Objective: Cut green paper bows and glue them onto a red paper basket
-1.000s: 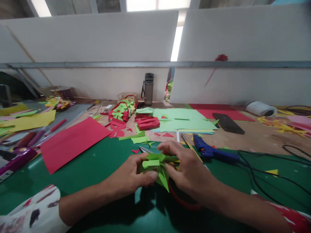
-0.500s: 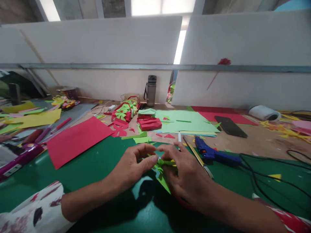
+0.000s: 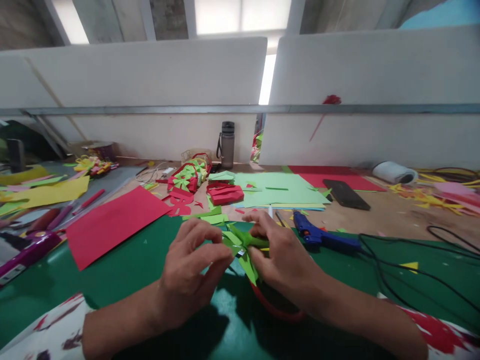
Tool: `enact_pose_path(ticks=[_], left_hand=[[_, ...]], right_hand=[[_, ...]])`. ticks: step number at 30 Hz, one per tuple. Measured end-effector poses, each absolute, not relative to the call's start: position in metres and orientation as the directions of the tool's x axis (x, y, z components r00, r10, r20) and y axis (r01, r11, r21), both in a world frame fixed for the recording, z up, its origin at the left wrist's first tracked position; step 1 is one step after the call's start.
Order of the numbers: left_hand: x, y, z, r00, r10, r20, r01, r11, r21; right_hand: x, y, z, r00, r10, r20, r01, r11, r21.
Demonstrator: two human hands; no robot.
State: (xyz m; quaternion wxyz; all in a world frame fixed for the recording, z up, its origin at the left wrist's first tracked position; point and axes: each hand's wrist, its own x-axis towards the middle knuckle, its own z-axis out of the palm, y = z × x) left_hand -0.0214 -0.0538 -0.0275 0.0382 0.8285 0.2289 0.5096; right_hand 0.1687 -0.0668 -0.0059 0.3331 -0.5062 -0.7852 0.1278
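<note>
Where white panels (image 3: 150,70) and a metal rail (image 3: 187,109) line the back edge of the table (image 3: 382,215), a grey bottle (image 3: 227,148) stands upright; a green mat (image 3: 144,262) covers the near side — a red sheet (image 3: 116,225) overlapping its far left edge, a blue glue gun (image 3: 324,238) lying across its far edge to the right, a black cord (image 3: 372,257) trailing over it; a green paper cutout (image 3: 245,242) is above the mat, near its far edge — the right hand (image 3: 281,252) clamped on it, the left hand (image 3: 191,265) pinching one tip; a red loop (image 3: 275,309) lies partly hidden under the right hand.
</note>
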Motion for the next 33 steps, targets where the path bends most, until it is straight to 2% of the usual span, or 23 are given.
enact_pose_path(ticks=[4,6,7,8,10,11,13,15,17,21,33], left_hand=[[-0.019,-0.050,-0.031,0.425,0.400,0.812,0.338,-0.902,0.267],[-0.017,-0.049,-0.027,0.400,0.473,0.785,0.331,-0.873,0.358],[-0.016,-0.048,-0.024,0.364,0.551,0.751,0.334,-0.830,0.446],[-0.016,-0.047,-0.021,0.319,0.646,0.693,0.333,-0.761,0.557],[-0.018,-0.040,-0.017,0.258,0.843,0.472,0.281,-0.532,0.799],[-0.020,-0.035,-0.016,0.278,0.902,0.330,0.221,-0.395,0.892],[-0.023,-0.025,-0.019,0.407,0.908,0.102,0.079,-0.146,0.986],[-0.026,-0.017,-0.024,0.535,0.845,-0.017,-0.015,0.030,0.999],[-0.025,-0.013,-0.029,0.623,0.780,-0.066,-0.048,0.122,0.991],[-0.021,-0.019,-0.030,0.721,0.688,-0.088,-0.011,0.138,0.990],[-0.011,-0.029,-0.036,0.649,0.747,-0.143,0.070,0.129,0.989]], right_hand=[[0.167,-0.066,-0.002,-0.246,0.912,0.330,0.693,0.403,-0.598],[0.166,-0.067,-0.002,-0.243,0.915,0.323,0.693,0.396,-0.602],[0.166,-0.067,-0.002,-0.241,0.920,0.311,0.685,0.388,-0.617],[0.167,-0.067,-0.002,-0.244,0.926,0.289,0.658,0.376,-0.652],[0.168,-0.066,-0.001,-0.267,0.942,0.204,0.556,0.323,-0.766],[0.168,-0.066,-0.001,-0.284,0.948,0.146,0.493,0.275,-0.825],[0.170,-0.064,-0.001,-0.304,0.952,0.046,0.387,0.167,-0.907],[0.171,-0.063,-0.001,-0.292,0.956,-0.010,0.326,0.090,-0.941],[0.172,-0.061,-0.001,-0.271,0.962,-0.022,0.289,0.059,-0.956],[0.170,-0.062,0.002,-0.248,0.968,-0.024,0.258,0.042,-0.965],[0.166,-0.067,0.003,-0.246,0.969,-0.026,0.298,0.050,-0.953]])
